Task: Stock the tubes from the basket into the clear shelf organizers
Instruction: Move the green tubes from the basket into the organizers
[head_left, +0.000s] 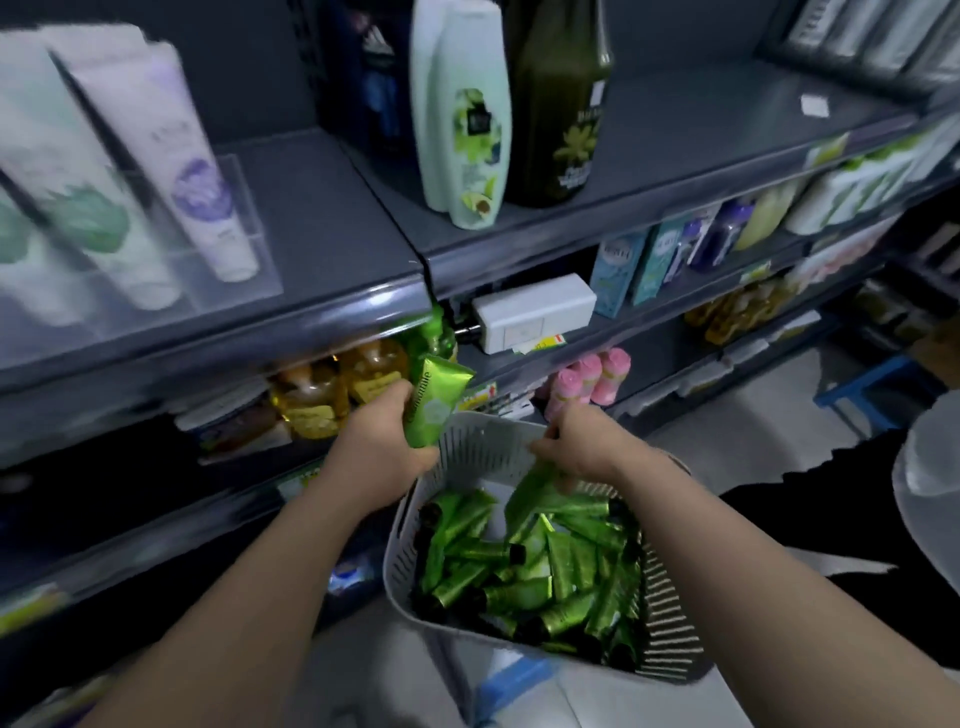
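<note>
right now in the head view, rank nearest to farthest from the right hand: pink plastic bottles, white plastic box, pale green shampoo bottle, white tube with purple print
From the right hand:
1. pink plastic bottles, just beyond it
2. white plastic box, higher, slightly left
3. pale green shampoo bottle, high, centre
4. white tube with purple print, far upper left, in the clear organizer

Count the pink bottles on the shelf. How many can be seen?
3. The pink bottles stand side by side on a low shelf beyond the basket: one left, one middle, one right. Others may be hidden behind.
</note>
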